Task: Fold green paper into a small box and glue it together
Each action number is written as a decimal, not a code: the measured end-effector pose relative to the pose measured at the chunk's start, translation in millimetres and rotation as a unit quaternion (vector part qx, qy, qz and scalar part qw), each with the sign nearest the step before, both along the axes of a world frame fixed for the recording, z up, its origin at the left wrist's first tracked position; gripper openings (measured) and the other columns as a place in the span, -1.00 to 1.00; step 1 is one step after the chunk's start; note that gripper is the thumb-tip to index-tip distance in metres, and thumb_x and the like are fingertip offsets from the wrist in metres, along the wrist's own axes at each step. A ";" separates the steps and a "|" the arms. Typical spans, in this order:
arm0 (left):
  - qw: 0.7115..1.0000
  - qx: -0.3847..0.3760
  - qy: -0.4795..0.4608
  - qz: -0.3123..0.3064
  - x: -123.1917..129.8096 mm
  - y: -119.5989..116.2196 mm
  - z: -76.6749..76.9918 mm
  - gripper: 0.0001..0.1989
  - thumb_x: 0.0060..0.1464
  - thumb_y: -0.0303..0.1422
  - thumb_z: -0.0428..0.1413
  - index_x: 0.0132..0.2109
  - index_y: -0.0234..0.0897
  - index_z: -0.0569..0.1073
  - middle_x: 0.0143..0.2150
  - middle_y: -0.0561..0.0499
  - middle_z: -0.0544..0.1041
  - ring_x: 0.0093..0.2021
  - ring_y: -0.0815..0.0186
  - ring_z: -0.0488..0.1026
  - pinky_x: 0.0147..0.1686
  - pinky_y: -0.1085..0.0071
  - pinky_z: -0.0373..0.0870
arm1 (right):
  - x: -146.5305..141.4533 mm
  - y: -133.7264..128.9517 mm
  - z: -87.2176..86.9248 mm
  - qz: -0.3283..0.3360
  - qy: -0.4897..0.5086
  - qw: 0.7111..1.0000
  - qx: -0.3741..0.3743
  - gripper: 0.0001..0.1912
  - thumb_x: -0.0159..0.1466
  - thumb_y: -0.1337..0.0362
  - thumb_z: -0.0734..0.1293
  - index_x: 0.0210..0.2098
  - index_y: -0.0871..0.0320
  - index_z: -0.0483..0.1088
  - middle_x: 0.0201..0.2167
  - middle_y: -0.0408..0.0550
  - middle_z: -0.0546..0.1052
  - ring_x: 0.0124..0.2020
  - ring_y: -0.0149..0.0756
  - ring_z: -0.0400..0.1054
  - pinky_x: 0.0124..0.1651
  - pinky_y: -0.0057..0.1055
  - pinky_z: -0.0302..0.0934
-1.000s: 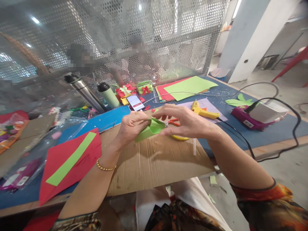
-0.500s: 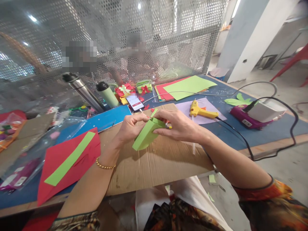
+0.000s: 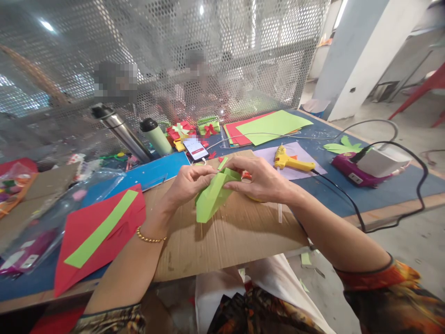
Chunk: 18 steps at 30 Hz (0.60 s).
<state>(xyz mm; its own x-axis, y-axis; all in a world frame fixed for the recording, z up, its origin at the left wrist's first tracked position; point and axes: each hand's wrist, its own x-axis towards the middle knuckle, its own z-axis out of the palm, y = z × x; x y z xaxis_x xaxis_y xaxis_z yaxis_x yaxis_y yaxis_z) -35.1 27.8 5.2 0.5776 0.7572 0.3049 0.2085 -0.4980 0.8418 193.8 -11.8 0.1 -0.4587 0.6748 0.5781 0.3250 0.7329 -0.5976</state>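
Observation:
A folded green paper piece is held above the cardboard sheet, its lower end pointing toward me. My left hand pinches its upper left edge between thumb and fingers. On the other side, my right hand grips the upper right edge, with something red and yellow partly hidden under its fingers. A narrow green strip end sticks up between the hands. To the left, a long green strip lies on red paper.
A yellow glue gun lies on pale purple paper, its cord running to a purple power strip. Behind are a phone, two bottles, small paper gifts and stacked sheets. A perforated metal screen stands beyond.
The green paper piece has tilted and opened out somewhat, showing more of its inner folds, and its lower end has shifted slightly. Both hands keep nearly the same place.

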 end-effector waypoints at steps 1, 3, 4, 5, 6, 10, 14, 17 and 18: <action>1.000 -0.001 -0.008 0.002 -0.2 0.5 -0.3 -0.42 0.06 0.19 0.25 -0.28 -0.31 0.69 -0.34 -0.13 0.68 -0.40 0.27 0.55 -0.45 0.43 0.40 | 0.4 0.3 0.1 0.000 0.008 1.000 0.006 -0.80 0.30 0.21 0.42 -0.16 0.19 0.44 -0.28 -0.09 0.54 -0.32 -0.36 0.33 -0.21 -0.41 0.20; 0.999 0.002 -0.037 0.023 -0.7 2.5 -1.5 -0.42 0.14 0.19 0.20 -0.24 -0.30 0.69 -0.29 -0.14 0.69 -0.32 0.23 0.59 -0.34 0.39 0.47 | 1.1 1.1 0.2 -0.010 0.023 0.999 0.028 -0.81 0.31 0.21 0.41 -0.16 0.18 0.44 -0.27 -0.09 0.54 -0.31 -0.36 0.34 -0.20 -0.40 0.22; 0.997 0.011 -0.059 0.046 -0.8 4.0 -2.1 -0.43 0.20 0.17 0.15 -0.22 -0.29 0.68 -0.26 -0.13 0.70 -0.27 0.23 0.60 -0.28 0.37 0.49 | 1.5 2.0 0.1 -0.022 0.031 0.998 0.044 -0.82 0.32 0.21 0.40 -0.15 0.18 0.44 -0.28 -0.10 0.53 -0.31 -0.36 0.34 -0.20 -0.40 0.23; 0.993 0.025 -0.084 0.077 -1.0 5.7 -2.6 -0.46 0.25 0.15 0.12 -0.19 -0.26 0.68 -0.23 -0.12 0.70 -0.23 0.24 0.61 -0.22 0.37 0.50 | 2.0 3.2 -0.3 -0.039 0.039 0.996 0.063 -0.83 0.32 0.23 0.39 -0.15 0.18 0.45 -0.29 -0.10 0.53 -0.31 -0.36 0.34 -0.20 -0.40 0.23; 0.986 0.043 -0.110 0.115 -1.0 7.4 -2.9 -0.48 0.28 0.12 0.09 -0.17 -0.24 0.67 -0.21 -0.09 0.69 -0.21 0.27 0.60 -0.20 0.38 0.50 | 2.6 5.1 -1.0 -0.063 0.048 0.993 0.085 -0.84 0.33 0.24 0.39 -0.14 0.17 0.45 -0.30 -0.11 0.52 -0.31 -0.36 0.34 -0.20 -0.39 0.24; 0.945 0.090 -0.193 0.248 2.6 7.6 -2.7 -0.56 0.24 0.07 0.18 -0.28 -0.23 0.62 -0.41 0.04 0.57 -0.44 0.42 0.49 -0.42 0.48 0.39 | 5.7 16.4 -7.2 -0.202 0.075 0.954 0.209 -0.84 0.35 0.28 0.34 -0.08 0.14 0.43 -0.27 -0.07 0.51 -0.27 -0.28 0.35 -0.21 -0.33 0.28; 0.969 -0.125 -0.165 0.135 18.0 -10.1 -6.1 -0.46 0.10 0.16 0.25 -0.35 -0.30 0.55 -0.47 -0.01 0.57 -0.57 0.37 0.48 -0.53 0.43 0.38 | 3.7 19.8 -14.9 -0.309 0.013 0.887 0.344 -0.84 0.43 0.31 0.28 -0.02 0.11 0.43 -0.17 0.05 0.53 -0.16 -0.16 0.35 -0.08 -0.20 0.31; 0.943 -0.285 -0.163 -0.047 32.6 -24.4 -10.9 -0.28 -0.06 0.26 0.29 -0.05 -0.30 0.57 -0.13 -0.20 0.67 -0.21 0.10 0.66 -0.20 0.22 0.58 | -5.7 12.5 -20.8 -0.299 -0.082 0.865 0.394 -0.81 0.46 0.34 0.24 -0.01 0.10 0.45 -0.16 0.06 0.54 -0.16 -0.15 0.35 -0.10 -0.22 0.28; 0.935 -0.294 -0.186 -0.067 35.9 -26.8 -12.1 -0.27 -0.08 0.25 0.31 -0.03 -0.30 0.56 -0.09 -0.20 0.66 -0.13 0.06 0.65 -0.12 0.18 0.58 | -9.9 9.4 -22.9 -0.286 -0.115 0.863 0.400 -0.81 0.47 0.33 0.23 -0.01 0.10 0.45 -0.16 0.05 0.55 -0.16 -0.15 0.35 -0.12 -0.22 0.26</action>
<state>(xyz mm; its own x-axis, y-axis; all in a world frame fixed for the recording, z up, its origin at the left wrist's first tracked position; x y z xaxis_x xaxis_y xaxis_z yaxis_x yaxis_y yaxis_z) 0.8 1.0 -6.9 0.6160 0.7858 0.0562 -0.1836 0.0738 0.9802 183.9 -2.4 -22.8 -0.3486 0.2552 0.9019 0.8126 0.5618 0.1551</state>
